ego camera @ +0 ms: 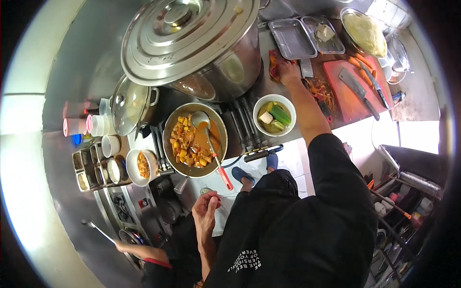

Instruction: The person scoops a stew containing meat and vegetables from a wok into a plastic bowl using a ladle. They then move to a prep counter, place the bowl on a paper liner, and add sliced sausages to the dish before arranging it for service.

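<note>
My right hand (288, 71) reaches far across the counter and rests on a red and orange cloth (274, 66), its fingers bent over it. My left hand (207, 205) hangs before my body, fingers curled loosely, with nothing seen in it. Above it stands a pan (167, 158) of chunky stew in orange sauce. A ladle with a red handle (225, 178) leans in the pan, its handle over the rim. Nearer my right forearm is a white bowl (256, 118) with a green vegetable and white pieces in liquid.
A large lidded steel pot (230, 54) stands behind the pan. Clear plastic trays (292, 37) lie beyond the cloth. At right, a cleaver (353, 84), a knife (376, 86) and carrots (365, 76) lie on a red cutting board (336, 75). At lower left, a co-worker's hand (122, 247) holds a utensil.
</note>
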`<action>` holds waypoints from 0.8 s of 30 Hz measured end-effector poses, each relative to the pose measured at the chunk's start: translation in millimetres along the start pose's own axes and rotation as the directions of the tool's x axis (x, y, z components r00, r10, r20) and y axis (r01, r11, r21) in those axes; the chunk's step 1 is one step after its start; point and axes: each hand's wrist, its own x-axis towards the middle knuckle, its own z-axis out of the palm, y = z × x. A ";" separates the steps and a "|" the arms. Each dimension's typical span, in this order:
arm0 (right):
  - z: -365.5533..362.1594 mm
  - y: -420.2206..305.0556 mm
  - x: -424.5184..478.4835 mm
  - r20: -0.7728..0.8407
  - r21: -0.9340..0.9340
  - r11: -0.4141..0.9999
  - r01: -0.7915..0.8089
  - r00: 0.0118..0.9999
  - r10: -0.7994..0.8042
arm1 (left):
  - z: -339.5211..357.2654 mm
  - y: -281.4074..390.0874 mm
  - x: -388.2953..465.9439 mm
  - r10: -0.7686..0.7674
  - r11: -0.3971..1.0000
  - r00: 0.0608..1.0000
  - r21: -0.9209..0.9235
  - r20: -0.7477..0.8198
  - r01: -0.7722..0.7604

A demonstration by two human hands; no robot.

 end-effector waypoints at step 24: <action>-235.6 -53.4 -355.7 -0.113 0.928 -0.233 0.290 0.816 0.567 | 118.8 35.4 74.8 0.000 0.902 0.511 -0.221 0.860 0.372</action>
